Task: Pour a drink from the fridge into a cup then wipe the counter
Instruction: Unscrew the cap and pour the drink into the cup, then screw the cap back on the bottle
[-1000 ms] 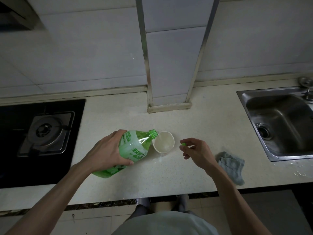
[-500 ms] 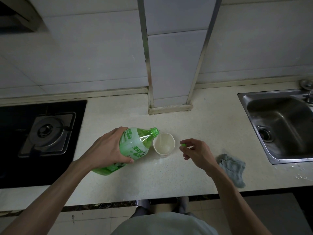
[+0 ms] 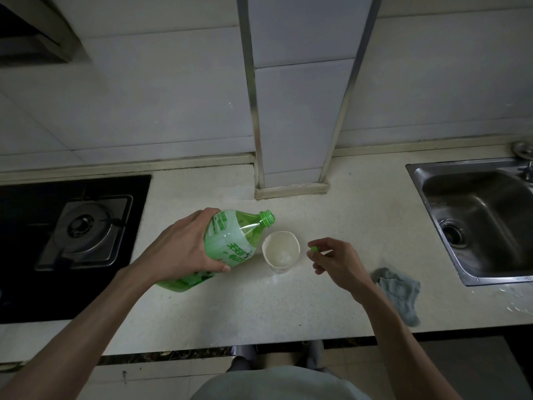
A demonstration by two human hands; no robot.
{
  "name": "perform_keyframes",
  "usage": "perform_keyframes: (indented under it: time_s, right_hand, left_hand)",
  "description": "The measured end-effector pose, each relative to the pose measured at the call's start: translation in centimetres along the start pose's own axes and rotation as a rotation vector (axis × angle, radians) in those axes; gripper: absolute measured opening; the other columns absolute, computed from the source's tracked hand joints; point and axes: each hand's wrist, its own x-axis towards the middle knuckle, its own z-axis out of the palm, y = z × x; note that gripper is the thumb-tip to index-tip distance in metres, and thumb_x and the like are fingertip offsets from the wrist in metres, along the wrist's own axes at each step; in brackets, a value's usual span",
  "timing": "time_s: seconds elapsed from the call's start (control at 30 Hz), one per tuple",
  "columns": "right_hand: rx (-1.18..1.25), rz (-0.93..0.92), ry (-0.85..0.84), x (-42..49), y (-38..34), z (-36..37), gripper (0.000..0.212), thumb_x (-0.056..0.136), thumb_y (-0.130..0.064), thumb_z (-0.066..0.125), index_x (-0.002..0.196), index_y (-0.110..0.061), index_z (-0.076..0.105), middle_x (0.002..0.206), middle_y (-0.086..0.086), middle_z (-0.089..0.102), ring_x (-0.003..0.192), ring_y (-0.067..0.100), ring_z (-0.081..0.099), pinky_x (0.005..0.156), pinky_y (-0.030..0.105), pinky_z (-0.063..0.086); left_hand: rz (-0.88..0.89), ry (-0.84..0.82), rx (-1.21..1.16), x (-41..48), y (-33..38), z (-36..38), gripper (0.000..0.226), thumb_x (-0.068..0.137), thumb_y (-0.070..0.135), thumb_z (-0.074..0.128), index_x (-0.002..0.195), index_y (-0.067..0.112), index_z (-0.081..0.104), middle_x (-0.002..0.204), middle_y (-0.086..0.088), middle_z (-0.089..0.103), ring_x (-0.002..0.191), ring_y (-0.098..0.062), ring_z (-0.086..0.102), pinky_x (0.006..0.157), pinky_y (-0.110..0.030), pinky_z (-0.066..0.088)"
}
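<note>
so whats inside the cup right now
The cup holds a little pale liquid at the bottom; its exact level is hard to judge. The tilted bottle doesn't cover its opening.

A cup (image 3: 281, 252) stands mid-surface (image 3: 230, 313), before a pillar (image 3: 291, 125). A tilted bottle (image 3: 230, 246) is just left of it, a cloth (image 3: 399, 295) right, stove (image 3: 83, 229) far left, sink (image 3: 484, 215) far right.
</note>
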Motion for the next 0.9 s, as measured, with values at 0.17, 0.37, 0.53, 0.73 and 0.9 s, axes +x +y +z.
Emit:
perform_keyframes:
  time_s: [0.17,0.37,0.53,0.73,0.9]
  right_hand:
    - [0.014,0.015,-0.004,-0.1,-0.1,-0.1,0.025,0.090,-0.022,0.068,0.114,-0.015,0.067,0.095,-0.002,0.070,0.068,0.011,0.070,0.054,0.010,0.048]
    - [0.030,-0.004,0.025,-0.1,-0.9,-0.2,0.026,0.089,-0.021,0.069,0.113,-0.013,0.067,0.095,-0.001,0.068,0.065,0.012,0.069,0.053,0.011,0.048]
    - [0.074,-0.060,0.052,-0.3,-2.7,-0.5,0.026,0.088,-0.020,0.069,0.114,-0.016,0.066,0.097,-0.002,0.069,0.070,0.013,0.070,0.058,0.013,0.052]
    - [0.265,-0.200,-0.020,-1.0,-6.8,-0.9,0.031,0.089,-0.013,0.067,0.120,-0.013,0.064,0.100,0.001,0.070,0.075,0.016,0.070,0.072,0.026,0.055]
    - [0.278,-0.312,-0.044,-1.4,-10.0,-0.7,0.026,0.086,-0.014,0.071,0.111,-0.010,0.068,0.090,0.002,0.071,0.070,0.013,0.066,0.064,0.024,0.055]
  left_hand:
    - [-0.009,-0.009,0.009,0.1,0.2,-0.2,0.096,0.054,0.060,0.082,0.133,0.032,0.035,0.121,0.012,0.052,0.098,-0.012,0.055,0.080,-0.032,0.050]
    - [-0.014,-0.025,0.011,0.0,0.1,0.1,0.095,0.054,0.061,0.081,0.133,0.034,0.036,0.120,0.013,0.052,0.098,-0.011,0.055,0.079,-0.031,0.049]
    - [-0.016,-0.035,0.004,-0.2,0.0,0.5,0.095,0.054,0.062,0.080,0.133,0.034,0.035,0.119,0.014,0.051,0.097,-0.010,0.055,0.079,-0.030,0.050]
    - [-0.025,0.001,-0.072,-0.6,-0.1,1.3,0.094,0.052,0.060,0.083,0.130,0.036,0.036,0.116,0.016,0.051,0.097,-0.009,0.055,0.079,-0.030,0.050]
    - [-0.036,0.081,-0.167,-1.1,0.0,2.6,0.092,0.051,0.055,0.085,0.129,0.035,0.040,0.115,0.018,0.054,0.097,-0.006,0.056,0.078,-0.027,0.048]
